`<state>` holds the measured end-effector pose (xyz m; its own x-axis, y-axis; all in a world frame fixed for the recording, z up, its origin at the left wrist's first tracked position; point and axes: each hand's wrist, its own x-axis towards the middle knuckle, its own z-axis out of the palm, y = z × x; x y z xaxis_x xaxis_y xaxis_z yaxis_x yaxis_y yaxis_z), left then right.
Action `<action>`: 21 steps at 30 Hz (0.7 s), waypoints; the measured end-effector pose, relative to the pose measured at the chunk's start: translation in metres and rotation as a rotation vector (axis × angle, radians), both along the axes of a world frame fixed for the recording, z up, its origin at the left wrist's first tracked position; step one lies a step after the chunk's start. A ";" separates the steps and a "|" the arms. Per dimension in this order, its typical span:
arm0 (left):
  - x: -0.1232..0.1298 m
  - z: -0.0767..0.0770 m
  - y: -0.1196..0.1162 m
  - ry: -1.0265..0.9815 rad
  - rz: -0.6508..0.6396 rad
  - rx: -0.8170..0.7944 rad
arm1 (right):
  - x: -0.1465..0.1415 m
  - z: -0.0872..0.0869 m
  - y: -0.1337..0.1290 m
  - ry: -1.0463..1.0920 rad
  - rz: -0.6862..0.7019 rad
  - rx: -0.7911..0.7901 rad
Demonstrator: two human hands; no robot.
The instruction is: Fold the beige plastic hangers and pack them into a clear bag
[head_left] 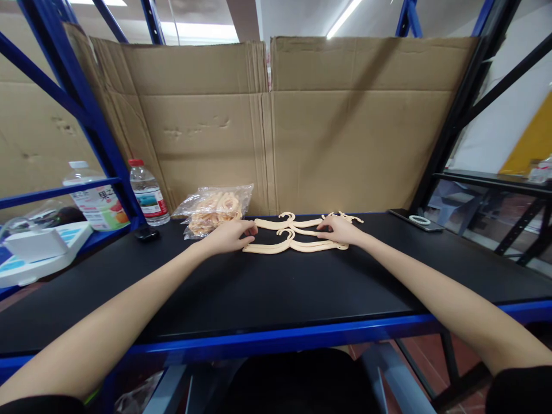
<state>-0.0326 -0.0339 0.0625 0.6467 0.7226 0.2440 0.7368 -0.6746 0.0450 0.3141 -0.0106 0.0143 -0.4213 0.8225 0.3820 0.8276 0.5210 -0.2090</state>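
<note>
Okay, hangers [269, 249] lie flat on table [276, 293], mostly between your hands | left hand [230, 237], right hand [342, 231]: fingers part-curled at opposite ends, can't tell if gripping | likely light, stiff, slick; take by arms, spare thin hooks

White-capped bottle's label [102, 206]: "果", rest unclear | red-capped bottle's label [152, 202]: illegible

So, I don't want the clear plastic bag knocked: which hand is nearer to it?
Left. The left hand is just by the right edge of the clear plastic bag; the right hand is farther right, at the right side of the beige hangers.
</note>
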 end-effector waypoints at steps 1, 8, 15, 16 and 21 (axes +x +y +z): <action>0.000 0.000 0.000 -0.003 0.003 0.004 | 0.000 -0.002 0.002 0.004 0.010 -0.015; 0.000 0.000 0.001 -0.052 0.001 0.030 | 0.000 -0.003 0.002 0.070 -0.021 -0.044; 0.001 -0.003 0.003 -0.120 0.018 0.064 | 0.000 0.004 -0.002 0.277 -0.032 0.069; 0.001 -0.003 0.004 -0.150 0.023 0.075 | 0.001 0.005 -0.003 0.298 -0.030 0.100; 0.004 0.000 0.003 -0.331 0.006 0.241 | 0.000 0.016 -0.013 0.412 0.010 0.242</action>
<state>-0.0283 -0.0306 0.0620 0.5005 0.6231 0.6010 0.7133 -0.6902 0.1215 0.3146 -0.0238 0.0301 -0.2022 0.6858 0.6992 0.6961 0.6028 -0.3899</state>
